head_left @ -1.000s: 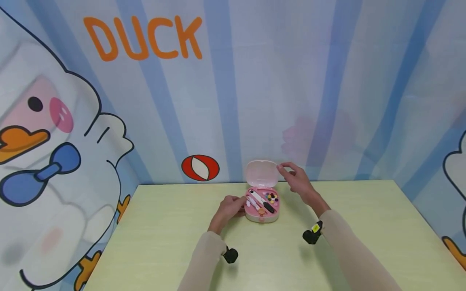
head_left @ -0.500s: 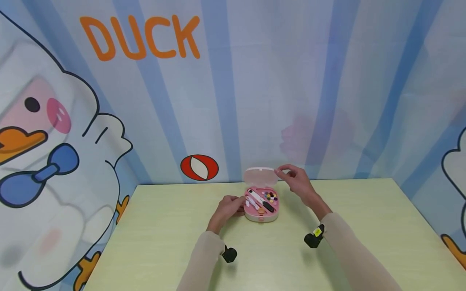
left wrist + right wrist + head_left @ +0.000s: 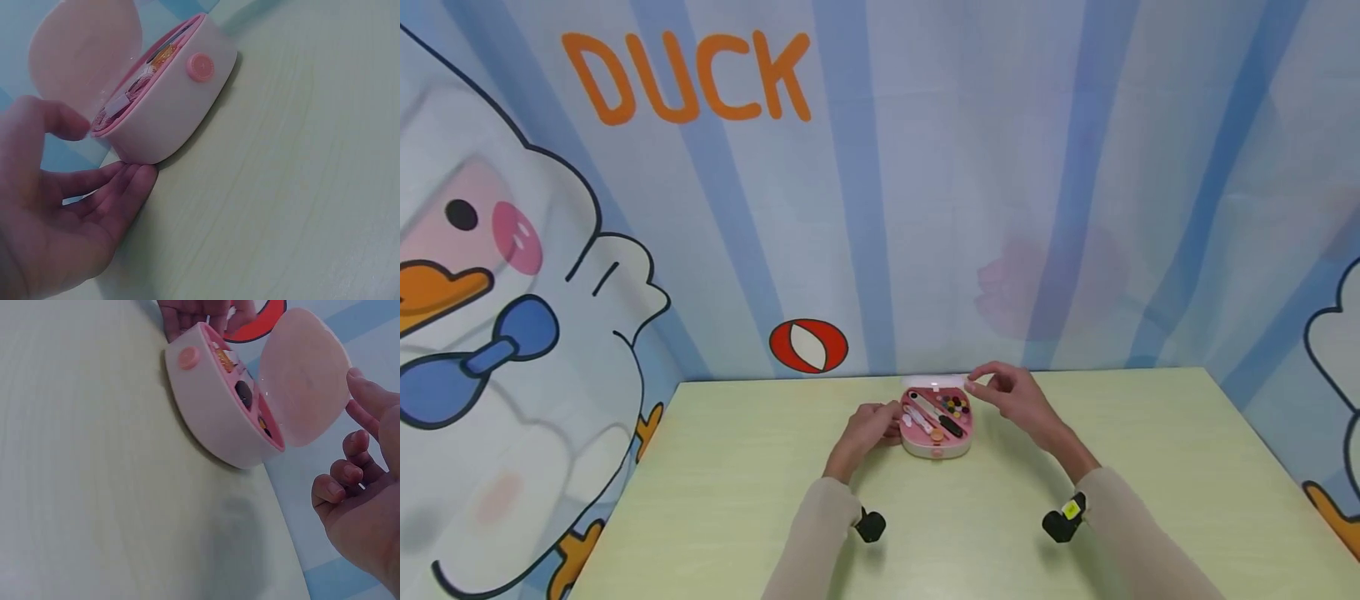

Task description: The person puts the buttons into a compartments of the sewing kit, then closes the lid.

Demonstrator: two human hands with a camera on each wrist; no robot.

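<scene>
A small pink-and-white sewing box [image 3: 936, 451] stands near the table's back edge, its translucent pink lid [image 3: 306, 375] raised on the far hinge. In the head view the lid shows almost edge-on. Inside lie a white tool with a black handle [image 3: 951, 427], slim pale items, an orange piece and several coloured buttons [image 3: 957, 406]. My left hand [image 3: 863, 435] steadies the box's left side, thumb by the rim and fingertips low on the wall. With thumb and a finger, my right hand [image 3: 1021, 407] pinches the lid's right edge; its other fingers curl loosely.
The pale yellow-green table [image 3: 970, 533] extends around the box. Close behind rises a blue striped backdrop [image 3: 917, 208] with a printed duck and ball. A black wrist camera [image 3: 871, 527] sits below the left hand, another black camera [image 3: 1063, 525] below the right.
The lid has swung from upright toward the front, showing less of its inner face. My right hand has come down with it. The left hand and box stay in place.
</scene>
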